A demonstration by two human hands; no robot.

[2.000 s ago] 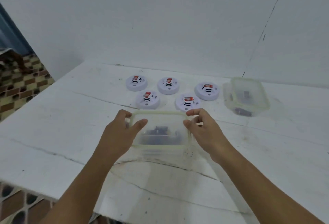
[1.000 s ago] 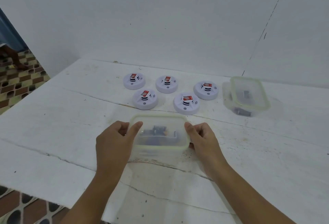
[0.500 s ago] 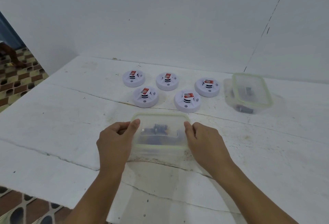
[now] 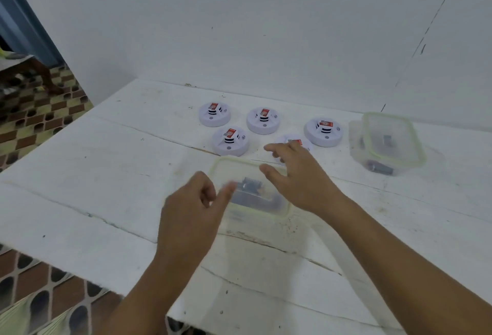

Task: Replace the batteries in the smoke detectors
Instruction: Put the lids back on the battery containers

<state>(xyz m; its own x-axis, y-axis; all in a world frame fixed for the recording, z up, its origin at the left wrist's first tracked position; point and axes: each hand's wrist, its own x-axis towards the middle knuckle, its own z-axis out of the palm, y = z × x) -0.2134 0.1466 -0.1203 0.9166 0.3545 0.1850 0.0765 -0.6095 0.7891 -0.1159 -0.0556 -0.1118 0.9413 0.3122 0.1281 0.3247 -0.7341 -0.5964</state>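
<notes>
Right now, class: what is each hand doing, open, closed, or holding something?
Left hand: open, fingers loosely curled, holding nothing, beside the near container.
Right hand: open, fingers spread above the container, holding nothing.

Soft, even, slightly cool light fills the room, and the white tabletop [image 4: 111,175] shows only faint shadows. Both hands smear with motion blur, the left hand [image 4: 190,217] worst. Straight edges bow toward the corners.

Head view, downward over table [image 4: 106,175]
</notes>
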